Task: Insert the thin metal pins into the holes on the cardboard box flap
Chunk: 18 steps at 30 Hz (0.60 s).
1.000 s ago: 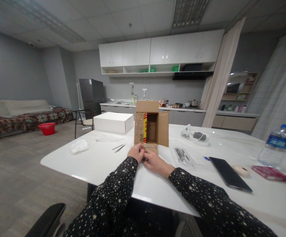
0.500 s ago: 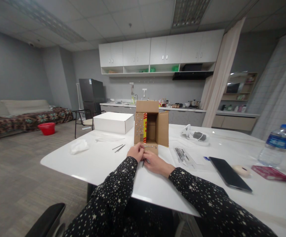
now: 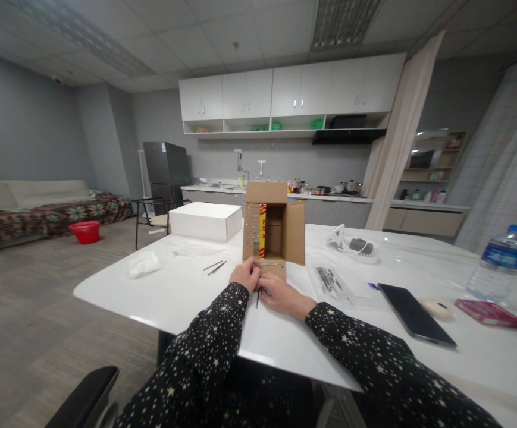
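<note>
An open cardboard box [image 3: 275,229] lies on its side on the white table [image 3: 204,297], its flaps spread and studded with rows of small metal pieces. My left hand [image 3: 246,274] and my right hand [image 3: 279,294] meet at the box's lower front flap, fingers pinched together. A thin dark tool [image 3: 257,298] pokes down from between the hands; which hand holds it is unclear. Both sleeves are black with white stars.
A white flat box [image 3: 205,221] and a crumpled tissue [image 3: 143,264] lie to the left, with thin metal rods [image 3: 215,267]. To the right are a clear packet of tools [image 3: 329,281], a black phone [image 3: 414,312], a water bottle [image 3: 499,261] and a red packet [image 3: 488,312].
The thin dark tool has appeared below my joined hands and now reaches lower toward the table. Hands and box have hardly shifted.
</note>
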Each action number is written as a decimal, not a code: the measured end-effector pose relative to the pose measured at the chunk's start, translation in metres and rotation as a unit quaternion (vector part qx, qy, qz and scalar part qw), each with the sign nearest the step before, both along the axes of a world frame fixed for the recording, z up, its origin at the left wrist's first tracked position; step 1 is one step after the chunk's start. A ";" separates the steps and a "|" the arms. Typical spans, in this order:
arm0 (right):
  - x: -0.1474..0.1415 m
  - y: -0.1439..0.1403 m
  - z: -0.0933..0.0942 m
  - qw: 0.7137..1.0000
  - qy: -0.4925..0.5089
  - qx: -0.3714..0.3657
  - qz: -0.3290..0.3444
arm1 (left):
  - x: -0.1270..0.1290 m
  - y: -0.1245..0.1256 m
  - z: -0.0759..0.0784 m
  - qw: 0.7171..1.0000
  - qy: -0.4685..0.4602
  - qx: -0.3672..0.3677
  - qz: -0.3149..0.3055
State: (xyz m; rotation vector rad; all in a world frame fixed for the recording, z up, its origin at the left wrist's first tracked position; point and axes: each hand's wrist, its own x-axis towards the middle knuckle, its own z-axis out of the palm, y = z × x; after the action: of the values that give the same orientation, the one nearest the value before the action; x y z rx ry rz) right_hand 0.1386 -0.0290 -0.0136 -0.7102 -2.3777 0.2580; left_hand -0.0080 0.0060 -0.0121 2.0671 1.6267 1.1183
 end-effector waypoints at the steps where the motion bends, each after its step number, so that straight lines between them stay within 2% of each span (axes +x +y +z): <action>1: 0.000 0.000 0.000 1.000 -0.001 0.001 0.000 | 0.000 0.000 0.000 1.000 0.000 0.001 0.000; 13: -0.001 -0.002 0.001 1.000 -0.016 0.008 -0.023 | 0.000 0.000 -0.001 1.000 -0.013 0.020 0.005; 18: 0.000 -0.002 0.000 0.999 -0.019 0.012 -0.029 | 0.001 0.000 -0.001 0.998 -0.038 0.044 -0.019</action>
State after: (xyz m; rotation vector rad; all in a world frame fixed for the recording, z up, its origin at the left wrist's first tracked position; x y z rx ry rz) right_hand 0.1382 -0.0307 -0.0135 -0.7779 -2.3878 0.1918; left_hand -0.0071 0.0057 -0.0127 2.0734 1.5226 1.2613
